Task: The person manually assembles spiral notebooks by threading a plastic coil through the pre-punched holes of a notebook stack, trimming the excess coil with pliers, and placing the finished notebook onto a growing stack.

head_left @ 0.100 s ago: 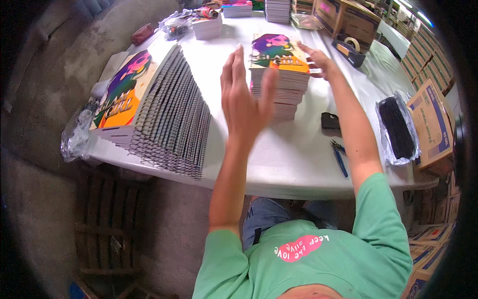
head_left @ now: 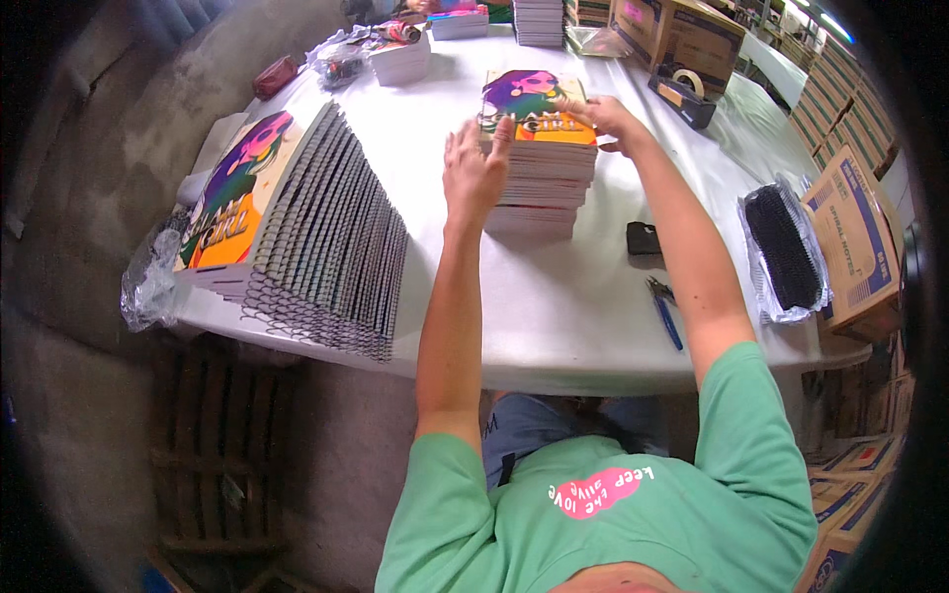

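Both hands have closed in on the stack of notebooks [head_left: 539,163] since a moment ago: the left hand [head_left: 474,168], then raised clear of it, now lies against its left edge, and the right hand [head_left: 603,117] sits on the far right corner of the top cover.

Well to the left of the left hand leans a fanned row of spiral-bound notebooks [head_left: 316,237]. The left hand is open, fingers spread, palm flat to the stack's side. The stack stands between the hands on the white table [head_left: 554,306]. The right hand's fingers curl loosely over the cover; how firmly they grip I cannot tell. Right of that forearm lie a small black object [head_left: 643,237], a blue tool [head_left: 664,314] and a bag of black spiral coils [head_left: 786,247].

To square the stack well, press evenly from both sides with flat palms so the covers do not slide.
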`<move>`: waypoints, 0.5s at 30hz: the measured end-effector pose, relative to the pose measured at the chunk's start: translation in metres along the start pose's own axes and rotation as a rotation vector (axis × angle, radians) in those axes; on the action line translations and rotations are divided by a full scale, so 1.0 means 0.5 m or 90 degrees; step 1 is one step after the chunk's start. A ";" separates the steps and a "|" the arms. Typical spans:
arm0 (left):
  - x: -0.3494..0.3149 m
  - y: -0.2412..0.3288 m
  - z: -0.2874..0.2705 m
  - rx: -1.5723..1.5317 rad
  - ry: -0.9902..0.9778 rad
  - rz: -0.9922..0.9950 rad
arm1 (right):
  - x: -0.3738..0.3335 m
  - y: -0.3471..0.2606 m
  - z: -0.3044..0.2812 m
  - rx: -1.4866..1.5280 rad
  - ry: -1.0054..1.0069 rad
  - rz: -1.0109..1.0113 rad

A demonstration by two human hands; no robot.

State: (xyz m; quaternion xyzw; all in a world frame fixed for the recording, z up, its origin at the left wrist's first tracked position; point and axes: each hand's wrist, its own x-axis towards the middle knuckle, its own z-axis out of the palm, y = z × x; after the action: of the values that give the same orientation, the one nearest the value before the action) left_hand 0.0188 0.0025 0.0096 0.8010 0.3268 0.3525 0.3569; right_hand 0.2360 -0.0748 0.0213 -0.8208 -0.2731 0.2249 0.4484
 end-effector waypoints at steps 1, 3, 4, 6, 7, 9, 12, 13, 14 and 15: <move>0.013 0.000 0.022 0.011 0.003 -0.004 | -0.003 -0.009 -0.015 0.009 -0.018 -0.010; 0.012 0.009 0.043 0.099 -0.016 0.005 | 0.004 0.003 -0.039 0.027 -0.059 0.000; 0.004 0.030 0.044 0.167 -0.031 0.028 | 0.022 0.014 -0.064 0.028 -0.072 0.009; -0.004 0.033 0.046 0.246 -0.047 0.051 | 0.024 0.023 -0.077 0.068 -0.072 -0.001; -0.002 0.024 0.047 0.251 -0.051 0.057 | 0.010 0.014 -0.078 0.023 -0.037 -0.028; -0.003 0.031 0.047 0.277 -0.070 0.042 | 0.006 0.023 -0.085 -0.081 0.115 -0.149; 0.018 0.046 0.054 0.292 -0.090 0.031 | -0.025 0.043 -0.113 -0.081 0.274 -0.281; 0.026 0.060 0.050 0.262 -0.056 0.054 | -0.050 0.052 -0.116 0.045 0.260 -0.344; 0.035 0.075 0.042 0.225 -0.026 0.029 | -0.076 0.059 -0.118 0.170 0.247 -0.406; 0.064 0.057 0.030 0.114 0.019 0.023 | -0.116 0.051 -0.104 0.149 0.231 -0.438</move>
State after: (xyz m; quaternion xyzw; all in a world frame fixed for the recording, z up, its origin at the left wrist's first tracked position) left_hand 0.0556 0.0071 0.0357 0.8302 0.3478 0.3403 0.2721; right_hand 0.2309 -0.1559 0.0326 -0.6513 -0.4210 -0.0573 0.6287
